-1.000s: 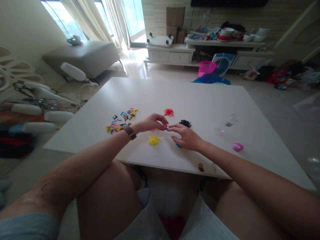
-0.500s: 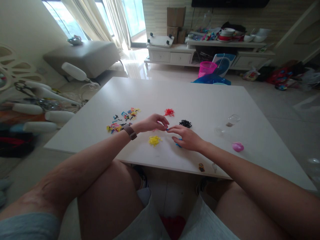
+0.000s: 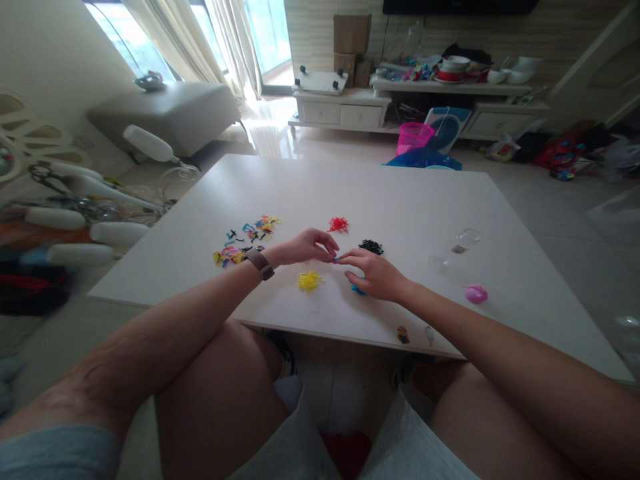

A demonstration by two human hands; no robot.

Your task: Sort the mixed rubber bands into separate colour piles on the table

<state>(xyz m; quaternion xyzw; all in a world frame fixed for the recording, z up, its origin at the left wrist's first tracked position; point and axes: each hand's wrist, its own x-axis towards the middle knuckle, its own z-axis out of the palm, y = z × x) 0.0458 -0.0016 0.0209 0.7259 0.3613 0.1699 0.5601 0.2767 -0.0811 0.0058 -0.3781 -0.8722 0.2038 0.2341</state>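
My left hand [image 3: 316,245], with a brown watch on its wrist, pinches a small blue rubber band [image 3: 335,260] above the middle of the white table [image 3: 320,190]. My right hand [image 3: 373,272] reaches in from the other side, index fingertip at the blue band, thumb held apart. Partly covered by the right hand is a pile of blue bands [image 3: 357,289]. Piles of yellow bands [image 3: 309,281], red bands [image 3: 339,225] and black bands [image 3: 371,247] lie around the hands. Mixed coloured bands [image 3: 257,230] are scattered beyond my left wrist.
On the table's right side are clear plastic containers [image 3: 466,240] and a pink object [image 3: 475,293]. A small yellow minion figure [image 3: 403,335] lies by the near edge. Past the far edge, a pink basket [image 3: 415,137] stands near a white cabinet [image 3: 340,110].
The fingers of my left hand have shifted slightly around the blue band, and my right fingertips have moved very slightly. The piles look the same.
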